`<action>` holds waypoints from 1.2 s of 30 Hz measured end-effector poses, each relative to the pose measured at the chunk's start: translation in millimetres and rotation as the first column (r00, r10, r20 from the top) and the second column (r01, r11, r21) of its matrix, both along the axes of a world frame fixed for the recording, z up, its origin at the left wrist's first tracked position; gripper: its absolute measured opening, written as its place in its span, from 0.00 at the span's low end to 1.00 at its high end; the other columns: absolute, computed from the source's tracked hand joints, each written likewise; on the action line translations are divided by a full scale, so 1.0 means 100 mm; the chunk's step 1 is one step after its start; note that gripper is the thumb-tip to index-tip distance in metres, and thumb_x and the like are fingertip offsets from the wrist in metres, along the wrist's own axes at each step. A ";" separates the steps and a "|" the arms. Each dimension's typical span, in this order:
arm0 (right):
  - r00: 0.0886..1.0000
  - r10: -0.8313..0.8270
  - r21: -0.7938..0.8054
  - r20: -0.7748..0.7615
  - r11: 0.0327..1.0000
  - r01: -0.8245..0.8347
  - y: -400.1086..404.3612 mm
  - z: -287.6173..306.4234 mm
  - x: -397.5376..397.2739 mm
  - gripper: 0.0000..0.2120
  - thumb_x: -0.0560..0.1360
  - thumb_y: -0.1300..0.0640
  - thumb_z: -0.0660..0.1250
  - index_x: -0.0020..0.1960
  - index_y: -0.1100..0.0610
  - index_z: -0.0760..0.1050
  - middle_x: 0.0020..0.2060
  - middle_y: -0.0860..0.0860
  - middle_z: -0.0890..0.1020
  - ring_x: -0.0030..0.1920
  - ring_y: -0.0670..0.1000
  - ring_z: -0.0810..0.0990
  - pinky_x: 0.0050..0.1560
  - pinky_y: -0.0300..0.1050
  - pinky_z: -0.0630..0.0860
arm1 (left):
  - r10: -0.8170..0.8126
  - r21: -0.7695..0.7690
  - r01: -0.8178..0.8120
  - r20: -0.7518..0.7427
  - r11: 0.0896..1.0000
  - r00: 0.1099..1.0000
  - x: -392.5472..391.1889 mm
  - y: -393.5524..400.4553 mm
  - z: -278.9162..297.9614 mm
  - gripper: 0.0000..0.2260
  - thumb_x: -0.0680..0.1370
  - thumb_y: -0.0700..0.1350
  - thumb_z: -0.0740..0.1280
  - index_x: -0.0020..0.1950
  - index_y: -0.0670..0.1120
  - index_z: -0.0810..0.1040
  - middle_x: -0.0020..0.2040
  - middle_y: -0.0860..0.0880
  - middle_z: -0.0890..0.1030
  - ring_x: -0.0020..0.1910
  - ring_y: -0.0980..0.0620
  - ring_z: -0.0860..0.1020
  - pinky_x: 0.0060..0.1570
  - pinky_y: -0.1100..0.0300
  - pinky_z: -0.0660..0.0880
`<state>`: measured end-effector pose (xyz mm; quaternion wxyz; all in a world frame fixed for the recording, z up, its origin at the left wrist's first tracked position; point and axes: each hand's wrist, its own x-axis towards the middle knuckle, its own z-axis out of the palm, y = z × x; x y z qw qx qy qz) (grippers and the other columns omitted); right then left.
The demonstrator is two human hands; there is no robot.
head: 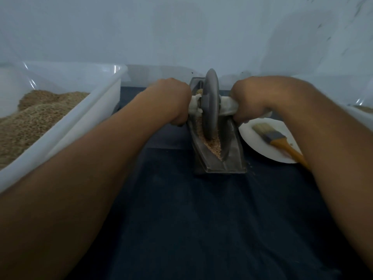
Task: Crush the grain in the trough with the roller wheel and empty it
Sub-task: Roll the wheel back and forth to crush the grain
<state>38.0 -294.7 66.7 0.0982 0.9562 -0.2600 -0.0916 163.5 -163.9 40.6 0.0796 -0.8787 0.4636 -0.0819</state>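
Note:
A dark metal trough lies lengthwise on the dark blue cloth, its near end towards me. Tan grain fills its groove. The grey roller wheel stands upright on its rim in the groove, near the middle of the trough. A cloth-wrapped axle runs through the wheel to both sides. My left hand grips the left end of the axle. My right hand grips the right end. Both fists sit close against the wheel.
A clear plastic bin heaped with tan grain stands at the left. A white paper plate with a wooden-handled brush lies right of the trough. Another clear bin shows at the right edge. A pale wall rises behind.

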 end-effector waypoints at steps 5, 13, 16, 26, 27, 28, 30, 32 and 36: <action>0.992 -0.018 0.192 -0.124 0.980 0.042 0.05 0.11 -0.08 0.07 0.69 0.51 0.77 0.44 0.52 0.83 0.32 0.43 0.85 0.36 0.44 0.85 0.39 0.44 0.75 | 0.040 0.194 -0.032 -0.039 0.981 0.998 -0.15 0.01 0.10 0.15 0.73 0.52 0.74 0.46 0.41 0.80 0.39 0.46 0.75 0.39 0.46 0.76 0.43 0.55 0.73; 0.981 -0.019 0.300 -0.195 0.951 0.078 0.08 0.14 -0.09 0.06 0.69 0.54 0.77 0.43 0.54 0.84 0.34 0.47 0.86 0.34 0.45 0.85 0.48 0.51 0.81 | 0.074 0.346 -0.047 -0.065 0.937 0.995 -0.24 0.01 0.13 0.21 0.76 0.56 0.70 0.56 0.40 0.81 0.49 0.45 0.80 0.48 0.47 0.79 0.46 0.57 0.72; 0.988 -0.025 0.279 -0.153 0.958 0.067 0.04 0.10 -0.06 0.07 0.69 0.53 0.77 0.44 0.53 0.82 0.33 0.45 0.86 0.34 0.44 0.85 0.44 0.48 0.77 | 0.077 0.258 -0.066 -0.032 0.964 0.997 -0.20 -0.03 0.08 0.15 0.75 0.53 0.72 0.47 0.41 0.78 0.37 0.47 0.72 0.38 0.49 0.73 0.44 0.55 0.71; 0.963 0.076 -0.132 0.259 0.990 -0.043 -0.20 -0.26 0.18 0.10 0.72 0.57 0.71 0.51 0.59 0.78 0.47 0.60 0.80 0.44 0.60 0.78 0.40 0.46 0.71 | -0.041 -0.190 0.047 0.036 0.981 0.999 0.08 -0.04 -0.12 0.11 0.74 0.41 0.70 0.55 0.42 0.73 0.53 0.39 0.77 0.49 0.40 0.77 0.41 0.51 0.69; 0.948 0.084 -0.146 0.309 0.988 -0.040 -0.23 -0.30 0.20 0.10 0.72 0.59 0.71 0.53 0.59 0.77 0.48 0.60 0.80 0.46 0.61 0.78 0.41 0.47 0.70 | -0.038 -0.227 0.046 0.039 0.973 0.999 0.10 -0.04 -0.14 0.12 0.75 0.40 0.69 0.57 0.42 0.73 0.53 0.38 0.77 0.51 0.39 0.77 0.41 0.50 0.69; 0.930 0.096 -0.166 0.356 0.985 -0.038 -0.24 -0.33 0.21 0.12 0.72 0.61 0.70 0.55 0.59 0.76 0.49 0.61 0.79 0.47 0.62 0.78 0.41 0.48 0.69 | -0.028 -0.264 0.040 0.049 0.964 0.998 0.11 -0.05 -0.15 0.13 0.75 0.38 0.69 0.58 0.42 0.72 0.53 0.38 0.77 0.52 0.37 0.77 0.41 0.49 0.68; 0.894 0.123 -0.207 0.430 0.978 -0.034 -0.27 -0.40 0.22 0.16 0.72 0.62 0.70 0.59 0.58 0.73 0.50 0.61 0.79 0.49 0.64 0.78 0.42 0.49 0.67 | -0.002 -0.322 0.027 0.076 0.946 0.997 0.12 -0.06 -0.19 0.14 0.76 0.36 0.67 0.59 0.42 0.70 0.54 0.38 0.77 0.52 0.36 0.77 0.40 0.49 0.66; 0.870 0.142 -0.240 0.472 0.970 -0.028 -0.28 -0.45 0.24 0.19 0.73 0.62 0.69 0.63 0.57 0.71 0.49 0.61 0.79 0.49 0.64 0.78 0.43 0.50 0.65 | 0.013 -0.345 0.032 0.126 0.938 0.992 0.13 -0.09 -0.22 0.14 0.76 0.35 0.66 0.60 0.42 0.69 0.54 0.38 0.77 0.52 0.36 0.77 0.42 0.48 0.66; 0.864 0.161 -0.246 0.478 0.968 -0.044 -0.30 -0.46 0.25 0.20 0.75 0.61 0.68 0.65 0.56 0.70 0.50 0.61 0.80 0.51 0.63 0.78 0.44 0.50 0.65 | 0.006 -0.378 0.083 0.227 0.922 0.974 0.17 -0.12 -0.29 0.13 0.76 0.35 0.65 0.58 0.42 0.69 0.53 0.39 0.78 0.49 0.36 0.78 0.43 0.49 0.63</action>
